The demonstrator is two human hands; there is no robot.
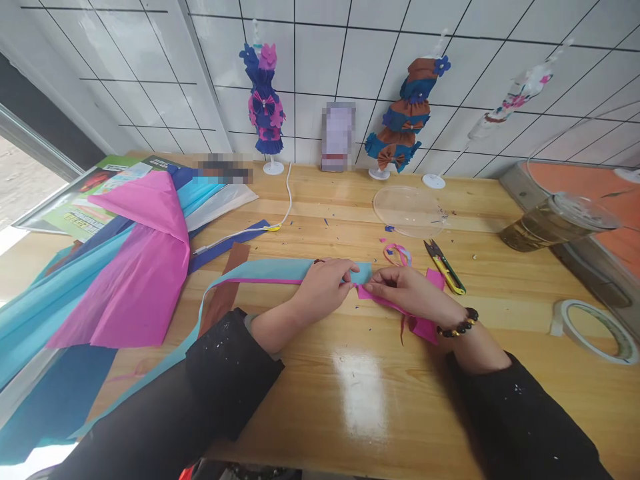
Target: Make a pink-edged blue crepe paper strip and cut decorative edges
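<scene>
My left hand (326, 285) is closed, its thumb and fingers pinching a long light blue strip (270, 270), apparently fabric or crepe paper. A narrow pink edge runs along the strip's near side. The strip trails left and down past my left sleeve. Close beside it, my right hand (407, 292) pinches a pink strip (366, 293) at the light blue strip's right end. More pink material (425, 328) lies under and behind my right hand. Yellow-and-black thread snips (445, 268) rest just beyond it, near a small pink-and-blue loop (398, 253).
Folded pink sheets (150, 273) and blue sheets pile up at the left. Decorated stands (267, 113) line the tiled wall. A clear round lid (407, 210), a drink cup (550, 223) and a tape roll (597, 330) sit farther right. A white cable (289, 193) crosses the back.
</scene>
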